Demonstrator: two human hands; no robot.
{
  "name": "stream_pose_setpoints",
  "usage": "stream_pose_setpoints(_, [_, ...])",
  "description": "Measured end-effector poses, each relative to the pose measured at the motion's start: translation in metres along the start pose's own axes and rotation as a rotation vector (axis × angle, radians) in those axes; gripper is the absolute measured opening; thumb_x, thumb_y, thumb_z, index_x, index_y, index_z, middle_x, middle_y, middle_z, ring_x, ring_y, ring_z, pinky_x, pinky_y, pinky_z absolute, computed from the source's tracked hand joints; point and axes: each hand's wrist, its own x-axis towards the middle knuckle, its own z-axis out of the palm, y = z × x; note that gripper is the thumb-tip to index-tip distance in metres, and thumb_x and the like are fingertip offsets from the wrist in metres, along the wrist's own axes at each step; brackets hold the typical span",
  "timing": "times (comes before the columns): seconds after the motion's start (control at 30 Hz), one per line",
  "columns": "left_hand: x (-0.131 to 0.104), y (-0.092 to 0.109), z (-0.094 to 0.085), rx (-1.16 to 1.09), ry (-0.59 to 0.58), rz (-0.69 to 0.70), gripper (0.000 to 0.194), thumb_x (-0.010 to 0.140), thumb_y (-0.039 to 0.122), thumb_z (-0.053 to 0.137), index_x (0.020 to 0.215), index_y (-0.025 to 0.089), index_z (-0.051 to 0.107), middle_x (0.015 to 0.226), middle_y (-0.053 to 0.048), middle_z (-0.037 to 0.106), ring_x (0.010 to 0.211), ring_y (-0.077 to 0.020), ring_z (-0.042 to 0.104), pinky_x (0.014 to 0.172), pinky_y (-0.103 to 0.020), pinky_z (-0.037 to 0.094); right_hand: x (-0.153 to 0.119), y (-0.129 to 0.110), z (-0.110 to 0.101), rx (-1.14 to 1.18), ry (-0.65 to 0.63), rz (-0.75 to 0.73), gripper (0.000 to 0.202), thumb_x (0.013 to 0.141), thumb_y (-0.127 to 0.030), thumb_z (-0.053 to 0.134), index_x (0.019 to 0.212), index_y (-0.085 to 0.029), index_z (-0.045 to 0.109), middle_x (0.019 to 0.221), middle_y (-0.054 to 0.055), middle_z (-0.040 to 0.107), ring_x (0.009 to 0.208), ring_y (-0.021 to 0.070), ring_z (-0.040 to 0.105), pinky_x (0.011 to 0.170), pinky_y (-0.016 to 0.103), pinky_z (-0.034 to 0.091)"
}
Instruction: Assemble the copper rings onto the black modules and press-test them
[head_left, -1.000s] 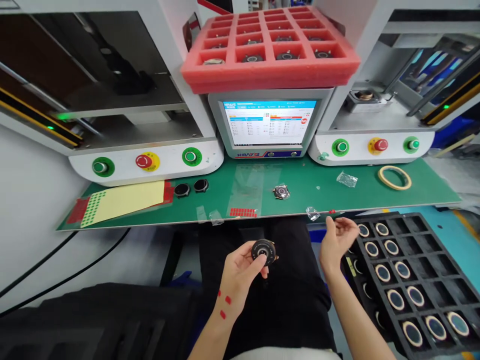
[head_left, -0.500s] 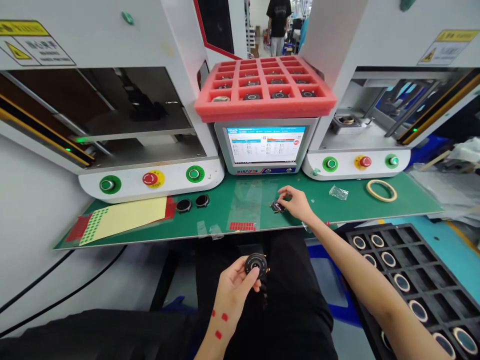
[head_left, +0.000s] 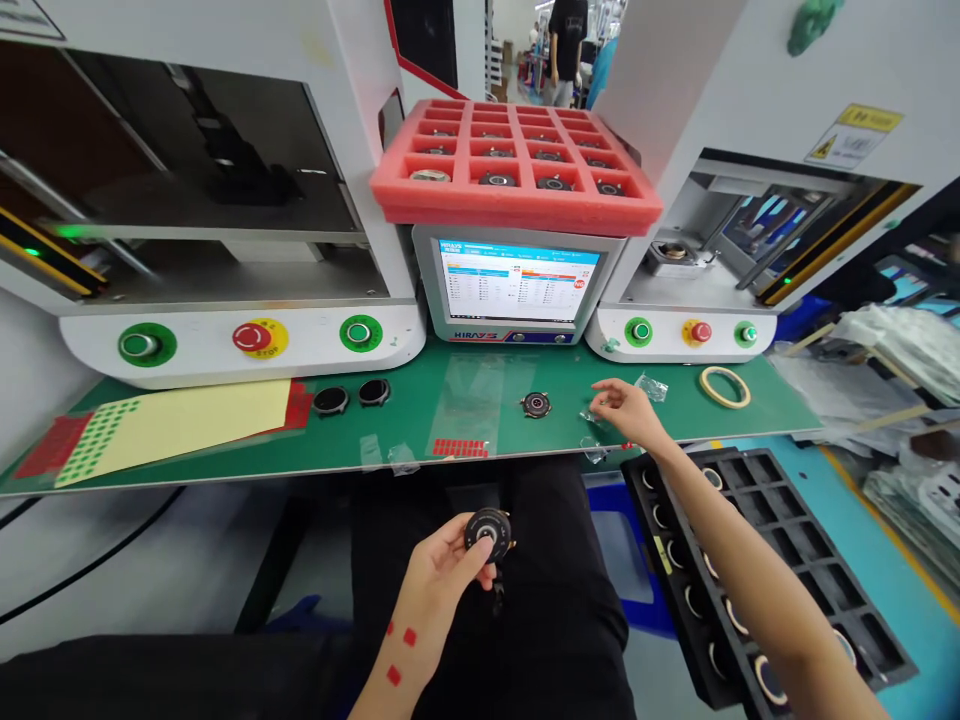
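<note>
Low over my lap, my left hand (head_left: 450,575) grips a round black watch body (head_left: 487,533) with its back facing up and the thumb across the middle. Red square stickers are on that wrist. Above the green bench my right hand (head_left: 630,412) has its fingers pinched, with a small piece of clear film (head_left: 589,416) at the fingertips. Left of it, apart from the fingers, another watch body (head_left: 536,404) lies back up on the bench. Two more watch bodies (head_left: 331,401) with dark faces lie farther left.
A pink foam tray (head_left: 517,208) of watch parts rests above the monitor (head_left: 517,285), between two press machines. Red tabs (head_left: 460,448), a yellow sheet (head_left: 187,425) and a tape roll (head_left: 724,387) lie on the bench (head_left: 405,425). Black trays (head_left: 780,540) stand at lower right.
My right hand has let go of the watch body on the bench and moved right, with clear film at its fingertips. My left hand still holds its watch body. The view has shifted.
</note>
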Motion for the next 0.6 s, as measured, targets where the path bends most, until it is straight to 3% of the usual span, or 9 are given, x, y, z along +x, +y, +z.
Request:
stream_pose_setpoints(0.2, [0.002, 0.000, 0.003, -0.039, -0.036, -0.027, 0.031, 0.069, 0.035, 0.079, 0.088, 0.012, 0.073, 0.069, -0.003, 0.065, 0.053, -0.0079, 0.050, 0.052, -0.020, 0.044, -0.012, 0.016, -0.014, -0.208, 0.105, -0.008, 0.024, 0.095, -0.035, 0.060, 0.105, -0.013, 0.062, 0.095, 0.003, 0.066, 0.077, 0.0132, 0.064, 0.070, 0.030, 0.056])
stream_pose_setpoints(0.3, [0.002, 0.000, 0.005, -0.041, -0.060, -0.014, 0.029, 0.071, 0.034, 0.078, 0.089, 0.012, 0.073, 0.065, -0.001, 0.063, 0.052, -0.0076, 0.049, 0.053, -0.019, 0.044, -0.018, 0.011, -0.017, -0.299, 0.243, -0.059, 0.025, 0.093, -0.036, 0.062, 0.104, -0.014, 0.062, 0.096, 0.003, 0.064, 0.078, 0.0137, 0.062, 0.071, 0.032, 0.055])
stream_pose_setpoints(0.47, [-0.001, 0.002, 0.003, -0.017, -0.109, 0.021, 0.029, 0.074, 0.035, 0.077, 0.092, 0.013, 0.073, 0.067, -0.002, 0.063, 0.054, -0.0088, 0.052, 0.053, -0.020, 0.047, -0.044, -0.027, -0.011, -0.311, 0.471, -0.216, 0.024, 0.086, -0.029, 0.062, 0.105, -0.014, 0.058, 0.102, 0.010, 0.061, 0.071, 0.0163, 0.056, 0.068, 0.035, 0.050])
stream_pose_setpoints(0.53, [-0.003, 0.004, 0.002, -0.034, -0.167, 0.038, 0.030, 0.077, 0.037, 0.075, 0.094, 0.012, 0.073, 0.075, -0.004, 0.066, 0.055, -0.0090, 0.054, 0.052, -0.020, 0.047, -0.063, -0.052, 0.002, -0.266, 0.431, -0.300, 0.020, 0.088, -0.025, 0.059, 0.105, -0.016, 0.058, 0.092, 0.006, 0.062, 0.069, 0.0158, 0.057, 0.067, 0.033, 0.050])
stream_pose_setpoints(0.6, [-0.006, 0.006, 0.002, -0.054, -0.213, 0.069, 0.031, 0.081, 0.039, 0.071, 0.095, 0.012, 0.073, 0.076, -0.006, 0.067, 0.055, -0.0087, 0.054, 0.051, -0.020, 0.046, -0.082, -0.078, 0.018, -0.212, 0.311, -0.393, 0.014, 0.088, -0.021, 0.059, 0.101, -0.020, 0.060, 0.084, 0.002, 0.063, 0.068, 0.0138, 0.059, 0.068, 0.029, 0.050])
